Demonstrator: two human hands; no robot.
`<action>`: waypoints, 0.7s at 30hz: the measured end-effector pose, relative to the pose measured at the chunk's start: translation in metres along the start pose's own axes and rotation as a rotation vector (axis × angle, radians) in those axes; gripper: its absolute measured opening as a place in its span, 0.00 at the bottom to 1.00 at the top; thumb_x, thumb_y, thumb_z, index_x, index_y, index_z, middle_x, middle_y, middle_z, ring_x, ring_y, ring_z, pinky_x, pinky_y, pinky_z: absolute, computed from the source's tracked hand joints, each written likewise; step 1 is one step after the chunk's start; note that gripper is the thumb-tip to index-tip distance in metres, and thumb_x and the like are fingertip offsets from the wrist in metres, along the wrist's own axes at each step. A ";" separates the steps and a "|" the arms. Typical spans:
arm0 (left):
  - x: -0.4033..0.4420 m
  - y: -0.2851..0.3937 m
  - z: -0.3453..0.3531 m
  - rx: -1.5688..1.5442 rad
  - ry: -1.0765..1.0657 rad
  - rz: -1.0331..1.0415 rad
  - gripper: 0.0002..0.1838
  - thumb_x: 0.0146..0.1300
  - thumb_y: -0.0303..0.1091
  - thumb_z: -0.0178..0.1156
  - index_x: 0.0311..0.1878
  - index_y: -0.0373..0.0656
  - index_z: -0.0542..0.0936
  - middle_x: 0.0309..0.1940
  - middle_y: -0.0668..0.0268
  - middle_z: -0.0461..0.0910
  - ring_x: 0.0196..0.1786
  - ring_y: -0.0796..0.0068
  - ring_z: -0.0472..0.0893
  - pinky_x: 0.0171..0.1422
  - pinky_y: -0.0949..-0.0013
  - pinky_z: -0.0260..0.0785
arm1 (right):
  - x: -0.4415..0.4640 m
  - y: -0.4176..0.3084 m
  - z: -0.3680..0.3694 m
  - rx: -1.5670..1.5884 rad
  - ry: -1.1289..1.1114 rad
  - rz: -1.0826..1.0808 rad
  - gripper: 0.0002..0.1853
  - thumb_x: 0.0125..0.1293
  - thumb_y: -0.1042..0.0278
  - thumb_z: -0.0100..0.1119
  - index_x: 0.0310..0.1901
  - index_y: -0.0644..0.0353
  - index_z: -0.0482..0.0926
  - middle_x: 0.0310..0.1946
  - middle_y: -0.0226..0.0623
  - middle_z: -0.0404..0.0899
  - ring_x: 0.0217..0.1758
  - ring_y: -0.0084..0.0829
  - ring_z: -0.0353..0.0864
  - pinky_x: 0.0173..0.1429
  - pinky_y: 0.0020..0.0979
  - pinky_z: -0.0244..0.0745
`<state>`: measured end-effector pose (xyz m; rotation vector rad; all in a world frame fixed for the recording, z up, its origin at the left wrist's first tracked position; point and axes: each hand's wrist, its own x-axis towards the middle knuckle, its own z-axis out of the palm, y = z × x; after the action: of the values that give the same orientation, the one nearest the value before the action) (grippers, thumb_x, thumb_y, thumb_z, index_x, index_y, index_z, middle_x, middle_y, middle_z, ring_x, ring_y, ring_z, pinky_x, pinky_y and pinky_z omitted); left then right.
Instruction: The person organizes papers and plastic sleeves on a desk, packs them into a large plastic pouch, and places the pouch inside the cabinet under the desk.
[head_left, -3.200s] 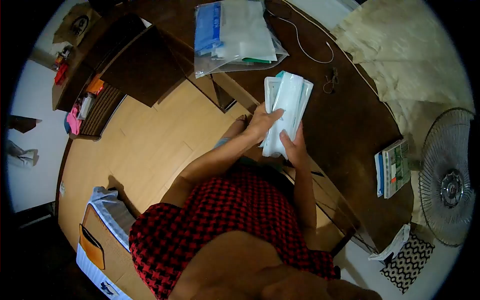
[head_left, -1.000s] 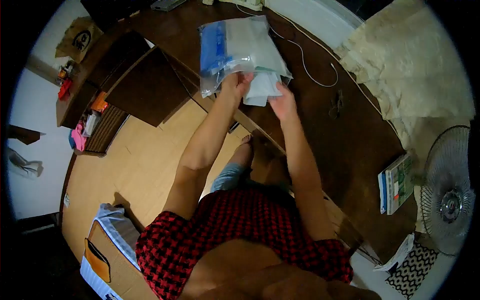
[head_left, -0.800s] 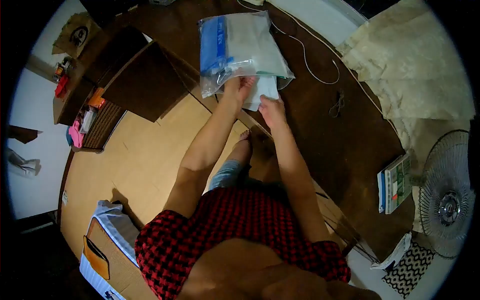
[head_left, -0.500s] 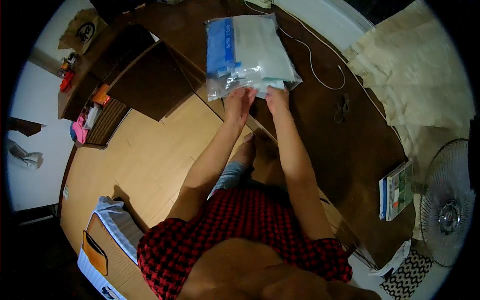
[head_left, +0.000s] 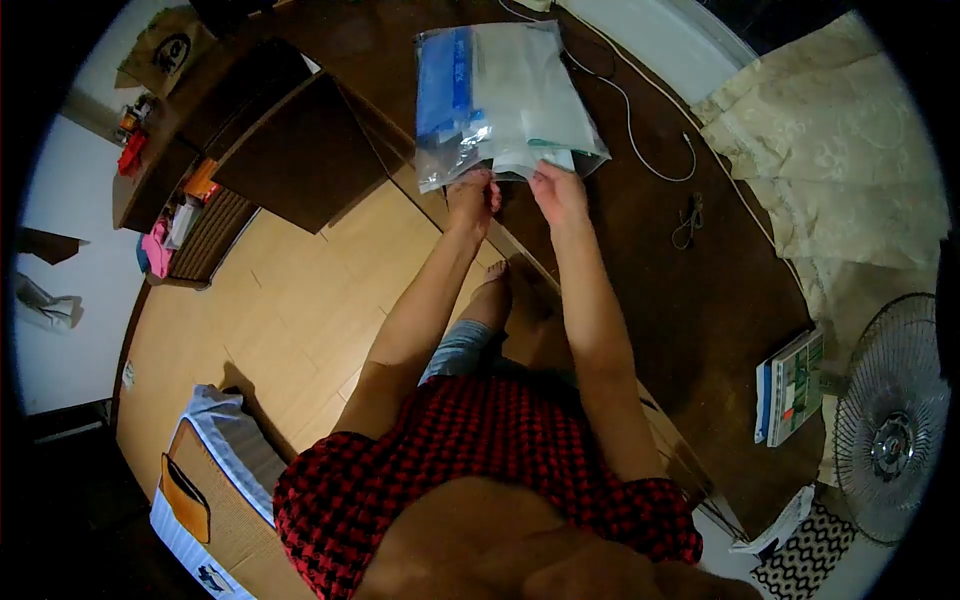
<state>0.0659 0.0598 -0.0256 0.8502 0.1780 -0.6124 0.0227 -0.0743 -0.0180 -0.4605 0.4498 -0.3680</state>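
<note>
A clear plastic bag (head_left: 445, 165) lies on the dark wooden table, with blue and whitish flat contents inside; their exact kind is unclear. Its near edge faces me. At that edge's left part, my left hand (head_left: 470, 200) is closed on the bag's plastic. My right hand (head_left: 558, 192) pinches at the edge farther right, where a white sheet-like piece (head_left: 515, 160) shows between the hands. Whether the right fingers hold that piece, the plastic, or both is hard to make out.
On the dark table (head_left: 640, 260) lie a white cable (head_left: 630, 120), a small dark cord (head_left: 688, 222) and a stack of books (head_left: 795, 390). A fan (head_left: 890, 445) stands at right by a pale curtain (head_left: 830, 150). A chair (head_left: 225, 480) is at lower left, beside shelves (head_left: 205, 215).
My left hand has shifted slightly left, away from my right hand, widening the gap between them. More of the white piece shows at the bag's near edge.
</note>
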 end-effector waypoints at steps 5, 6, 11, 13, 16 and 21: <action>-0.019 -0.002 -0.005 0.281 -0.123 0.066 0.07 0.60 0.32 0.50 0.29 0.39 0.71 0.16 0.66 0.68 0.14 0.77 0.65 0.17 0.76 0.55 | 0.030 0.014 -0.004 -0.046 0.027 -0.092 0.21 0.53 0.85 0.50 0.49 0.58 0.67 0.47 0.35 0.69 0.50 0.33 0.69 0.54 0.35 0.68; -0.027 -0.002 -0.007 0.327 -0.116 0.062 0.07 0.59 0.31 0.50 0.29 0.38 0.72 0.15 0.66 0.67 0.13 0.77 0.64 0.16 0.75 0.54 | 0.034 0.016 -0.003 0.015 -0.028 -0.157 0.22 0.53 0.84 0.51 0.51 0.57 0.66 0.48 0.34 0.68 0.51 0.32 0.69 0.55 0.35 0.67; -0.041 -0.011 -0.040 0.281 -0.216 0.032 0.07 0.58 0.27 0.49 0.25 0.39 0.71 0.15 0.65 0.68 0.13 0.77 0.64 0.15 0.76 0.54 | 0.045 0.008 -0.003 0.039 -0.036 -0.175 0.25 0.57 0.72 0.54 0.56 0.47 0.61 0.54 0.29 0.64 0.54 0.30 0.65 0.52 0.33 0.66; -0.042 -0.014 -0.043 0.191 -0.148 -0.027 0.06 0.59 0.27 0.49 0.26 0.39 0.71 0.15 0.65 0.68 0.14 0.77 0.65 0.18 0.76 0.56 | 0.052 0.009 -0.018 0.059 -0.045 -0.169 0.26 0.57 0.69 0.55 0.57 0.47 0.60 0.55 0.29 0.63 0.55 0.30 0.64 0.53 0.32 0.66; -0.052 -0.013 -0.043 0.219 -0.079 -0.067 0.05 0.58 0.28 0.50 0.28 0.39 0.71 0.16 0.66 0.69 0.16 0.77 0.66 0.20 0.76 0.58 | 0.035 0.015 -0.026 0.007 -0.076 -0.248 0.24 0.59 0.67 0.52 0.57 0.47 0.60 0.55 0.31 0.63 0.55 0.30 0.65 0.53 0.33 0.66; -0.061 -0.013 -0.040 0.294 -0.086 -0.090 0.04 0.58 0.28 0.51 0.30 0.39 0.72 0.18 0.66 0.70 0.19 0.77 0.68 0.22 0.76 0.59 | -0.010 0.017 -0.010 -0.534 0.062 -0.284 0.29 0.55 0.60 0.56 0.58 0.49 0.58 0.53 0.35 0.63 0.52 0.33 0.67 0.51 0.36 0.65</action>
<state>0.0123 0.1096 -0.0373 1.1010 0.0486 -0.7699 0.0136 -0.0594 -0.0309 -1.0406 0.5449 -0.5390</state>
